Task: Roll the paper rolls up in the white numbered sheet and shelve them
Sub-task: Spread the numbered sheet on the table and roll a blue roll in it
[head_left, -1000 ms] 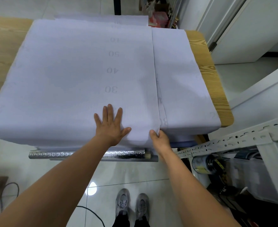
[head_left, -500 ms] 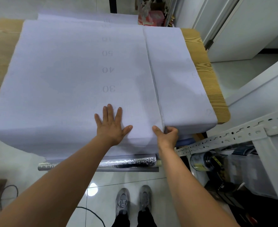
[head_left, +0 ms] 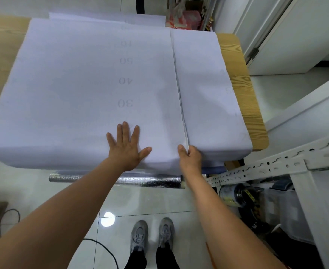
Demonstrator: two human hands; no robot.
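Head view: white numbered sheet [head_left: 82, 84] hides most of the silver roll [head_left: 152, 181].

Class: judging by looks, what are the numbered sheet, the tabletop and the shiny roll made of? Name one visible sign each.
Numbered sheet: probably thin matt paper; numerals show faintly, as if through it. Tabletop: wood or wood-look laminate, with grain lines and knots. Shiny roll: seemingly embossed metallic foil or film, silvery with crinkled glints.

Matt white paper sheet [head_left: 82, 84]; wood-grain table [head_left: 243, 98]; crinkled foil roll [head_left: 156, 182] (shiny silver); glossy floor tiles [head_left: 150, 200].
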